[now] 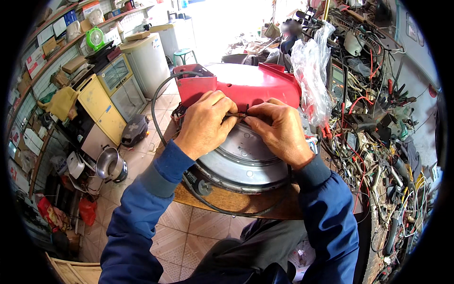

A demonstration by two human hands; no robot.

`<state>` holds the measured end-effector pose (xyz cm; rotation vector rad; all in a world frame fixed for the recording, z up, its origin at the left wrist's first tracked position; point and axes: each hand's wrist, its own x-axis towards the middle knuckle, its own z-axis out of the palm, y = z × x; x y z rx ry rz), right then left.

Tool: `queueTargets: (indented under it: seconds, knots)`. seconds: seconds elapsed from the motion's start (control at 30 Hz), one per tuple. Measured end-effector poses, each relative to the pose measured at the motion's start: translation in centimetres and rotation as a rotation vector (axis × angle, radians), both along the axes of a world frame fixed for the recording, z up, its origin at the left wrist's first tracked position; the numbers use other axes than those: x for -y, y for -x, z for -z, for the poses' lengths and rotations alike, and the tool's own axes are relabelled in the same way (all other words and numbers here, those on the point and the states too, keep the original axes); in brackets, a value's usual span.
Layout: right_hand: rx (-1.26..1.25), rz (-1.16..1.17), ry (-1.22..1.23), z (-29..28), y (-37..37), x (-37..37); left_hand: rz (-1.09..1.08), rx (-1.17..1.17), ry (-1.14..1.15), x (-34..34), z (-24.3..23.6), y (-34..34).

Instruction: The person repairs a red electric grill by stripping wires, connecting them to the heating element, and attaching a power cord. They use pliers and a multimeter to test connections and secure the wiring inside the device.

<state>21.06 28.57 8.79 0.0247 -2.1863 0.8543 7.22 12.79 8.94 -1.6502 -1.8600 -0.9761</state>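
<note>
My left hand [210,120] and my right hand [279,128] meet in front of me, thumbs and fingertips pinched. Between them runs a short, thin wire [239,115], dark with a brownish part; its ends are hidden by my fingers. Right beneath lies a round grey metal appliance base [246,154], flat face up, resting on a wooden board [227,196]. Behind my fingers rises the appliance's glossy red housing [255,85]. A black power cord [155,113] loops round the left side and across the front, where its plug [204,188] hangs against the base.
At the right, a workbench is heaped with tangled wires [359,142], tools and parts. A clear plastic bag [312,71] hangs beside the red housing. Left on the tiled floor stand a metal pot [111,163], a yellow cabinet [99,109] and a white fridge-like box [146,59].
</note>
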Motion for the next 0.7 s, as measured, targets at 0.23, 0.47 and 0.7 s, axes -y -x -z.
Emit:
queueTargets:
  seconds: [0.23,0.47,0.7]
  knots:
    - [0.048,0.22,-0.503,-0.7,0.8,1.7,-0.036,-0.035,0.011,0.1,0.0,0.0]
    - [0.134,0.194,-0.387,-0.2,2.0,1.2,-0.026,-0.039,-0.007,0.3,0.6,0.5]
    - [0.035,0.106,-0.554,-2.2,1.1,1.4,-0.04,-0.073,-0.036,0.1,0.2,0.3]
